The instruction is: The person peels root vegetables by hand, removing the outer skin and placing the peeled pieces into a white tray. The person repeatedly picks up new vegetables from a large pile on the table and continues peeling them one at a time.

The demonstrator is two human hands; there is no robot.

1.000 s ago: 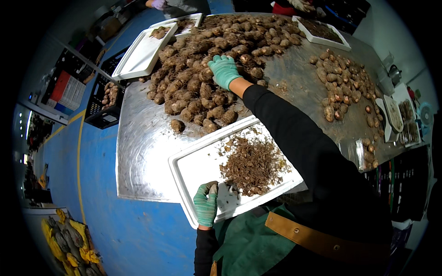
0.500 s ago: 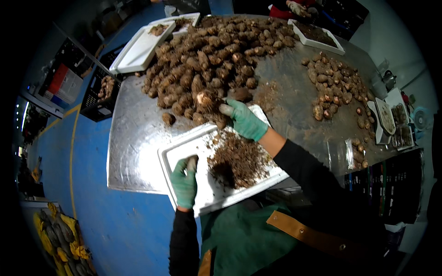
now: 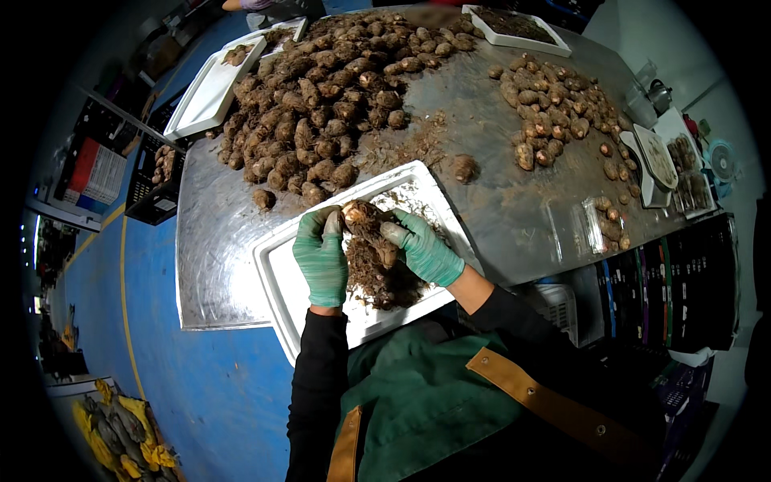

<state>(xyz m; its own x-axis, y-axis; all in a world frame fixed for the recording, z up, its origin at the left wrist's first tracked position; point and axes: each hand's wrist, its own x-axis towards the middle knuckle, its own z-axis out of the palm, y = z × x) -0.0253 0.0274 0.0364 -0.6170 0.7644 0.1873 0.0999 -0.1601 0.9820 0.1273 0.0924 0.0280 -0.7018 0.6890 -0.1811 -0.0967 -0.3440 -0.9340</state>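
Note:
Both my hands, in green gloves with greyish fingertips, hold one hairy brown taro root (image 3: 369, 229) above a white tray (image 3: 281, 305). My left hand (image 3: 323, 261) pinches its pale cut end from the left. On the right side my right hand (image 3: 426, 251) grips the root with thumb and fingers. Beneath it, a heap of brown root fibres and soil (image 3: 385, 287) lies in the tray, partly hidden by the root and hands. A large pile of hairy taro roots (image 3: 321, 104) covers the table beyond the tray. One loose taro (image 3: 464, 169) rests right of the tray.
A metal table (image 3: 506, 217) bears everything. Cleaner taro roots (image 3: 546, 104) are grouped at the right, near a scale (image 3: 657, 165). More white trays stand at the far left (image 3: 210, 92) and far back (image 3: 526, 36). Black crates (image 3: 675, 281) are stacked at the right.
My right hand has drawn the taro root from the pile's edge to above the tray. My left hand has risen and now grips it too. The view has shifted slightly.

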